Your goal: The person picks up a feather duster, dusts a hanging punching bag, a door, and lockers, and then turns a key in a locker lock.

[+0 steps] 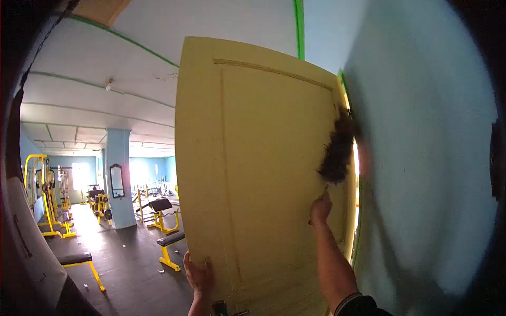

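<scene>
A yellow panelled door [274,158] stands upright in front of me. My right hand [320,209] is closed around the handle of a dark, fluffy feather duster [337,151]. The duster's head points up and lies against the door's right side, near the hinge edge. Low on the door's left edge, my left hand [199,275] grips it, with a thumb on the near face and fingers at the edge.
Right of the door is a light blue wall [421,147]. Beyond it to the left, a gym holds yellow-framed machines [45,195], padded benches [75,258] and a blue pillar [120,179] on a dark floor [132,263].
</scene>
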